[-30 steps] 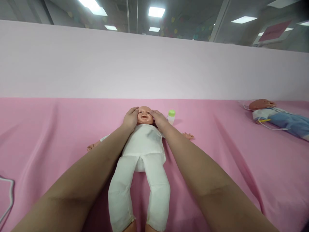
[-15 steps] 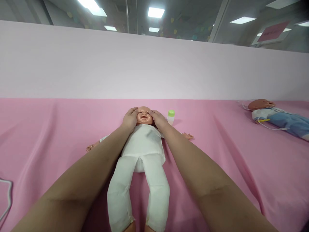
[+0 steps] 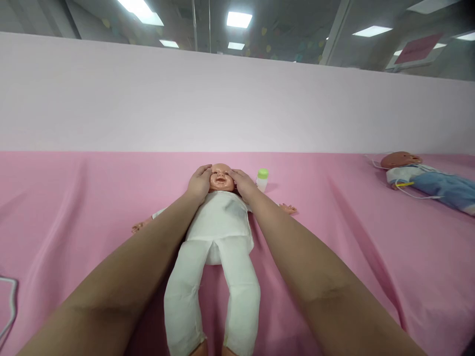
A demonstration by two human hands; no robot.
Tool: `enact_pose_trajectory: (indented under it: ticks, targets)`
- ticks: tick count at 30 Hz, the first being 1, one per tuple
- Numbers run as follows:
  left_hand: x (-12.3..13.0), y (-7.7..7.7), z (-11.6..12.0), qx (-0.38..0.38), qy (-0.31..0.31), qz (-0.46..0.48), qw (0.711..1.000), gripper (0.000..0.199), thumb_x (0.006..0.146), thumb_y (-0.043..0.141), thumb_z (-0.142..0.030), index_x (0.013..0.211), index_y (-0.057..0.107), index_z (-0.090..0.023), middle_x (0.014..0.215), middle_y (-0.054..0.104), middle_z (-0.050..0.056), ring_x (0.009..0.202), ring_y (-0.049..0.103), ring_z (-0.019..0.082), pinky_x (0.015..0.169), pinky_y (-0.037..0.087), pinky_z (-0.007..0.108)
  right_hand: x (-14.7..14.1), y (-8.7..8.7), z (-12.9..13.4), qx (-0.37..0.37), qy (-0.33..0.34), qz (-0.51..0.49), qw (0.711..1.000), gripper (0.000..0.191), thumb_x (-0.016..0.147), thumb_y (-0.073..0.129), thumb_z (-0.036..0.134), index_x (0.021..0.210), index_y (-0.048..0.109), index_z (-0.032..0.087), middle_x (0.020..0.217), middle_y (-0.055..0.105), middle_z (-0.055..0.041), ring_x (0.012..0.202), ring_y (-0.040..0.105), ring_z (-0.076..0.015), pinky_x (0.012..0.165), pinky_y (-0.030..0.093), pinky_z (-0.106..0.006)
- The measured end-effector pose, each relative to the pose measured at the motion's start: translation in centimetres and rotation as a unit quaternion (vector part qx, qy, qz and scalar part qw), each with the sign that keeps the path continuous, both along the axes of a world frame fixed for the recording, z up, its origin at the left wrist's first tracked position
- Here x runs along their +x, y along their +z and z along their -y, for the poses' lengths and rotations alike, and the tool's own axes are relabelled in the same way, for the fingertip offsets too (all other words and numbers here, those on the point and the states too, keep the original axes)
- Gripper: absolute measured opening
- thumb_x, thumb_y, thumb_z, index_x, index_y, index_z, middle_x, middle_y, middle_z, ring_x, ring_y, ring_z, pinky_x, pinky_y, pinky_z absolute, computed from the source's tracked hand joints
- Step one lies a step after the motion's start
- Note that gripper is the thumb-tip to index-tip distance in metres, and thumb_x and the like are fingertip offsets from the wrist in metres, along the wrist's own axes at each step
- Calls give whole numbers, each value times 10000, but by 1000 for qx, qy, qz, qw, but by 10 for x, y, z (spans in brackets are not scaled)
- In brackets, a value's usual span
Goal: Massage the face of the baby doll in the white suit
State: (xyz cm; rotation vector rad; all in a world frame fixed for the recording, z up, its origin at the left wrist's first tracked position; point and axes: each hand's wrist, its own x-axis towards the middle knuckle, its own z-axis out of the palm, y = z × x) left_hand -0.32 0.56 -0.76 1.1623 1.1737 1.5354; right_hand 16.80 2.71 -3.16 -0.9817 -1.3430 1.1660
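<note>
A baby doll in a white cloth suit lies on its back, with its head away from me and its arms spread out. My left hand rests along the left side of its head, and the fingertips touch the temple by the eye. On the opposite side, my right hand lies the same way. Both hands have their fingers stretched out flat against the head, not wrapped into a grip. Just right of my right hand stands a small bottle with a green cap.
Pink cloth with folds covers the surface up to a white wall, with glass above it. At far right lies a second doll in blue and white, with a thin tube around it. A grey cord lies at the left edge.
</note>
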Motion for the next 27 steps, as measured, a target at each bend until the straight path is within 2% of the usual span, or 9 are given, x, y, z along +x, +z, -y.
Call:
enact_pose_trajectory:
  ticks: [4,18,27]
  targets:
    - [2,4,4,-6,4,1,1000,361,904,612,-309,1232,718,-201,1218,757,95,1094,718,235,999,568,369,0,-2,-3,-23,-3,-10,1000,444,855,681,597,1174,700,289,1136,766,-13,1063,700,-226,991,557,-381]
    - [4,11,12,-19,7,6,1000,346,923,607,-286,1240,717,-202,1204,762,94,1042,729,217,950,583,345,0,0,0,-27,-2,-7,1000,449,862,672,593,1191,694,288,1148,765,-19,1068,704,-226,986,560,-383]
    - [3,6,6,-7,12,4,1000,338,916,631,-306,1226,725,-211,1166,773,86,1014,741,223,939,598,361,-1,9,8,-57,-6,-12,998,455,839,705,581,1183,696,282,1190,764,-30,1047,730,-239,973,576,-403]
